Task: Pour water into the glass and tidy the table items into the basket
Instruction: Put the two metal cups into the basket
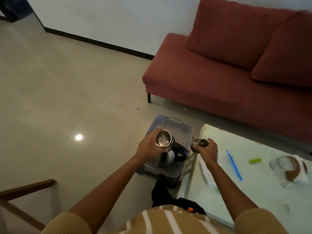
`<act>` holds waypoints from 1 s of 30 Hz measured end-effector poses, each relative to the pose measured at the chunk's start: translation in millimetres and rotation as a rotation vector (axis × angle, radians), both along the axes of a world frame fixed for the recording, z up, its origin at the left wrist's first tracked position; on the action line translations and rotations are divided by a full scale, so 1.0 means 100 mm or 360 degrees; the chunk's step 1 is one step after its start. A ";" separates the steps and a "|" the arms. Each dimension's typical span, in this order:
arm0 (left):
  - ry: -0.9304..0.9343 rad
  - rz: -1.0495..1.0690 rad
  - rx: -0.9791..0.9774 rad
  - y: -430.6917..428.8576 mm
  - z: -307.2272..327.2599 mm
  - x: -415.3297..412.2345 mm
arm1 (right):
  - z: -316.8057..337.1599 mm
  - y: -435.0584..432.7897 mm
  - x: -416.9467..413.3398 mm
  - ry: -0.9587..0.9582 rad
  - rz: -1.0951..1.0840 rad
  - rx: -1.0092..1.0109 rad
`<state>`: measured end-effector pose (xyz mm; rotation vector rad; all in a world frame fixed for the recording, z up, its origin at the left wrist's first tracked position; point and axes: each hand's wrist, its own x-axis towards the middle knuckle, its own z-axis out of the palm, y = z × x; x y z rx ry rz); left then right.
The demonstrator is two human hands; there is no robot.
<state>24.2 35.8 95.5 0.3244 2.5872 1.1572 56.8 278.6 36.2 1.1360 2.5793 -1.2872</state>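
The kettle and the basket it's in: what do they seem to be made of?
The kettle looks like stainless steel: grey, shiny, with light glinting off its open rim; its black handle is probably plastic. The basket seems moulded plastic, pale blue and matt, with rows of small holes and a cut-out grip along its rim.

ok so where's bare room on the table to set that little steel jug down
The table is bare along its far edge, beyond the blue stick and green piece, and again nearer the person, right of the white paper strip. Crowded: the right end, around the glass and brown cloth.
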 end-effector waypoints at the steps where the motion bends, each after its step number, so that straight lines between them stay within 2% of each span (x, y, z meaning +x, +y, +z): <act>1: -0.0003 -0.0023 -0.0034 0.00 -0.02 -0.10 | -0.05 0.01 -0.11 -0.0024 0.0001 0.0012; 6: -0.0029 -0.0098 -0.0162 0.02 -0.02 -0.63 | -0.28 0.02 -0.65 -0.0147 0.0095 0.0051; 13: -0.0103 -0.0103 -0.0275 0.17 -0.18 -1.25 | -0.79 0.04 -1.28 -0.0369 0.0421 0.0229; 23: -0.0235 -0.0152 -0.0391 0.30 -0.44 -1.49 | -1.47 0.04 -1.57 -0.0573 0.0712 0.0565; 26: -0.0250 -0.0197 -0.0432 0.33 -0.51 -1.51 | -1.58 0.00 -1.60 -0.0610 0.0697 0.0599; 30: -0.0275 -0.0214 -0.0456 0.40 -0.57 -1.55 | -1.60 -0.06 -1.65 -0.0614 0.0607 0.0489</act>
